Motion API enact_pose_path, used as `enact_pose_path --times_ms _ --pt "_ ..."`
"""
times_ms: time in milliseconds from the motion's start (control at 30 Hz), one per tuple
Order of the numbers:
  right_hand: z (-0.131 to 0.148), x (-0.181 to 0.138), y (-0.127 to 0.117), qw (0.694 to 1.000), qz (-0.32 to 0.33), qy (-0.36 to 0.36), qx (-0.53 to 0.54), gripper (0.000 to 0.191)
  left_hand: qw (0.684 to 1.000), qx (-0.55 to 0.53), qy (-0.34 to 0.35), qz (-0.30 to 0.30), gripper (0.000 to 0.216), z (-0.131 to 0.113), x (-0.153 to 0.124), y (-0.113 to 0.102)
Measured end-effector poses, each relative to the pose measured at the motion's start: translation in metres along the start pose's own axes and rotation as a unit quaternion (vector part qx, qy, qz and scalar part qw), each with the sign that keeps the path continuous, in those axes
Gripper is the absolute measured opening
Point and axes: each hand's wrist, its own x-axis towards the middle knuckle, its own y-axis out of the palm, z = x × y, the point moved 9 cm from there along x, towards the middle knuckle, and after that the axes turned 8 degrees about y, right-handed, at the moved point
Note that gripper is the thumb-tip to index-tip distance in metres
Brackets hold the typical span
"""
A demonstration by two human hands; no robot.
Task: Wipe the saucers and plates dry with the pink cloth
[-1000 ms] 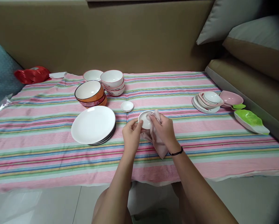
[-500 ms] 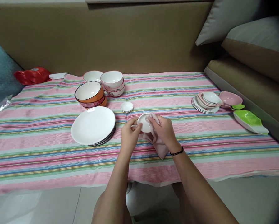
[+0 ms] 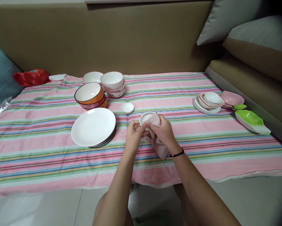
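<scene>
My left hand (image 3: 134, 137) grips the near rim of a small white dish (image 3: 145, 117), held just above the striped cloth (image 3: 37, 157). My right hand (image 3: 163, 133) is closed on a pale pink rag (image 3: 159, 147), pressing it into the dish; the rag's tail hangs down below my wrist. A second small white dish (image 3: 127, 108) sits on the cloth just beyond and left of my hands.
A stack of white plates (image 3: 94, 126) lies left of my hands, with orange bowls (image 3: 90, 94) and white bowls (image 3: 112, 82) behind. At right are stacked saucers (image 3: 208, 102), a pink bowl (image 3: 232, 99) and a green leaf dish (image 3: 251, 121). A red bag (image 3: 31, 77) lies far left.
The rag has moved further over the inside of the small dish, covering more of it. My hands stay in the same spot over the cloth.
</scene>
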Motion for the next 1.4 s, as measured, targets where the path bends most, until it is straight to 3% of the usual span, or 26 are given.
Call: enact_pose_path --times_ms 200,367,467,567,667,833,1033,1233,1400 --pt "0.005 0.003 -0.005 0.998 0.032 -0.044 -0.043 0.020 0.995 0.065 0.064 0.037 0.028 -0.013 0.007 0.001" --pt "0.008 0.005 -0.015 0.985 -0.018 -0.091 -0.144 0.051 0.978 0.153 0.101 0.102 0.021 -0.012 0.008 0.005" --pt "0.017 0.003 -0.019 0.959 -0.060 -0.142 -0.237 0.062 0.944 0.259 0.132 0.154 0.022 -0.015 0.004 0.009" --pt "0.022 0.000 -0.008 0.930 -0.021 -0.201 -0.306 0.064 0.915 0.328 0.145 0.187 0.024 -0.017 -0.001 0.011" --pt "0.021 0.000 -0.003 0.931 0.020 -0.204 -0.303 0.058 0.928 0.309 0.128 0.166 0.024 -0.016 -0.001 0.006" --pt "0.020 0.000 -0.001 0.969 0.038 -0.155 -0.189 0.028 0.987 0.138 0.056 0.064 0.024 -0.006 0.002 -0.001" --pt "0.012 -0.006 0.008 0.994 0.011 -0.065 -0.090 0.020 0.998 0.040 0.047 -0.015 0.032 -0.005 0.002 -0.005" --pt "0.017 -0.002 -0.002 0.986 0.016 -0.108 -0.130 0.031 0.992 0.090 0.073 0.048 0.032 -0.016 0.006 -0.001" --pt "0.025 -0.002 -0.003 0.948 0.026 -0.197 -0.250 0.025 0.970 0.178 0.112 0.126 0.027 -0.026 0.003 0.010"
